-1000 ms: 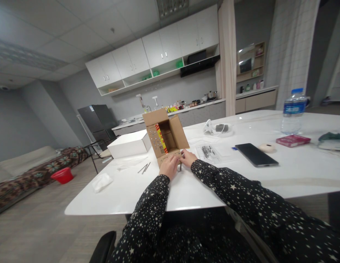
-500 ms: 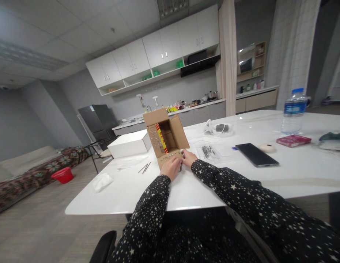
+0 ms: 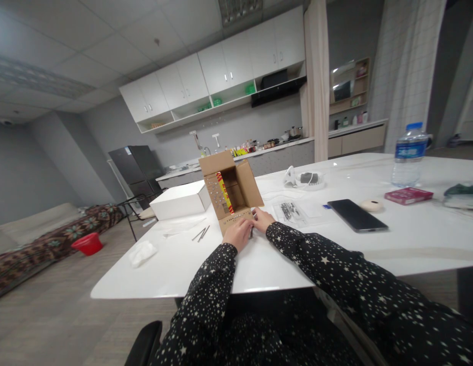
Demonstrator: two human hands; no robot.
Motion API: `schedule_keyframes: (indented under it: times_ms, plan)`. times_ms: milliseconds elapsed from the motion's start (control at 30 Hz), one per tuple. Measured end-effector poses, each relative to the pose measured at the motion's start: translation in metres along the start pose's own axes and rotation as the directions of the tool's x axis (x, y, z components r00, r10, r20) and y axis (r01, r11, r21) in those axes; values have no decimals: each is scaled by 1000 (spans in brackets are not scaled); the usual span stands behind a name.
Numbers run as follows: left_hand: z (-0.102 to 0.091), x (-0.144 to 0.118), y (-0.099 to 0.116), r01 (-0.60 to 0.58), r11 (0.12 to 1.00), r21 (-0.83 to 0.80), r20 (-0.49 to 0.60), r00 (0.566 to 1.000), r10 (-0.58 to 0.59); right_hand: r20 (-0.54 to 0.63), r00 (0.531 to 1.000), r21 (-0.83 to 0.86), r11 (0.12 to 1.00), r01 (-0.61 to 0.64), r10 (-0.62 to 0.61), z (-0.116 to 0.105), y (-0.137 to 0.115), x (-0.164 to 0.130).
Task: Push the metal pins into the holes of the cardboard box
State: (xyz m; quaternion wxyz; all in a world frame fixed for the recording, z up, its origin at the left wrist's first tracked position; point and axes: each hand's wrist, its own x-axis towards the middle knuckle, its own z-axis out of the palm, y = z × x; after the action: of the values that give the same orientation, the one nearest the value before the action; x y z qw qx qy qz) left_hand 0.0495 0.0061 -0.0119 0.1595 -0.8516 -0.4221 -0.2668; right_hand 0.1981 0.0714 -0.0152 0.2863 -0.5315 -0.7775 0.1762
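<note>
An open cardboard box (image 3: 242, 185) stands on its side on the table, its mouth facing me and its flaps spread. Rows of small shiny pieces dot the left flap (image 3: 218, 195) and the lower flap (image 3: 231, 219). My left hand (image 3: 239, 233) is closed at the lower flap's edge, fingers bent over it. Touching its fingertips is my right hand (image 3: 263, 219), closed in a pinch at the flap's right corner. What the right fingers hold is too small to name. A small dark metal piece (image 3: 252, 233) shows just below the fingertips.
Several thin metal rods (image 3: 201, 234) and a crumpled tissue (image 3: 143, 253) lie left of the box, with a white box (image 3: 181, 200) behind. To the right are a clear plastic bag (image 3: 292, 212), a phone (image 3: 356, 214), a pink box (image 3: 408, 195) and a water bottle (image 3: 409, 157).
Both hands stay at the lower flap, with only a very slight shift of the fingers. The box and the other things have not moved.
</note>
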Motion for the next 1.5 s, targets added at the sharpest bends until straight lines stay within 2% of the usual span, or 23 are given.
schedule_keyframes:
  times_ms: [833,1500]
  plan:
    - [4,-2,-2,53,994,-94,45,998,-49,-8,1000,14,1000,1,-1,0,0,-1]
    - [3,-2,1,-11,987,-159,76,997,23,-27,1000,-8,1000,12,-12,5,5,3]
